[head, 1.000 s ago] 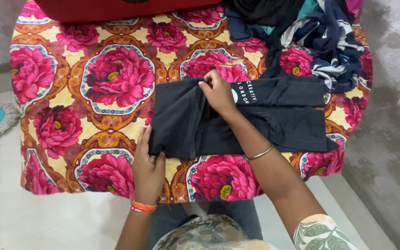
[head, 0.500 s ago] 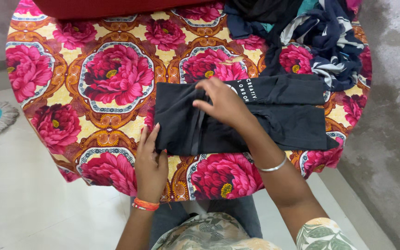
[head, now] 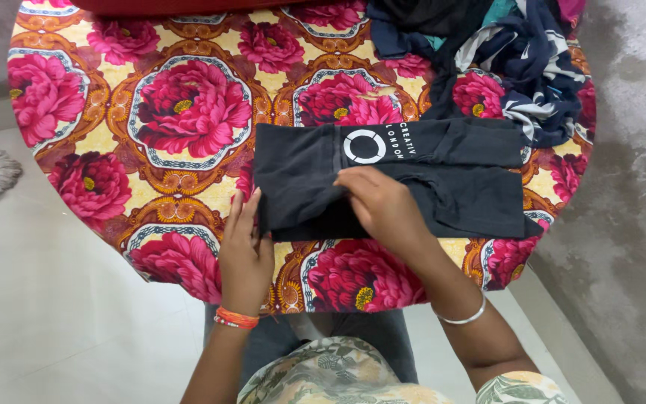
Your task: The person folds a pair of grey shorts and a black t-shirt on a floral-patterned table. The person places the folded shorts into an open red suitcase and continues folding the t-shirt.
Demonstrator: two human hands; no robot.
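Black shirt (head: 413, 179) is lying folded on my flowery tablecloth (head: 151, 127), clothes pile (head: 502, 52) just behind it. Right hand (head: 383, 206) rests flat on top, fingers loose; left hand (head: 244, 247) presses its near-left corner, open, grasping nothing.

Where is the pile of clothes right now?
In the head view, the pile of clothes lies at the far right of the flowery cloth, just beyond the black garment.
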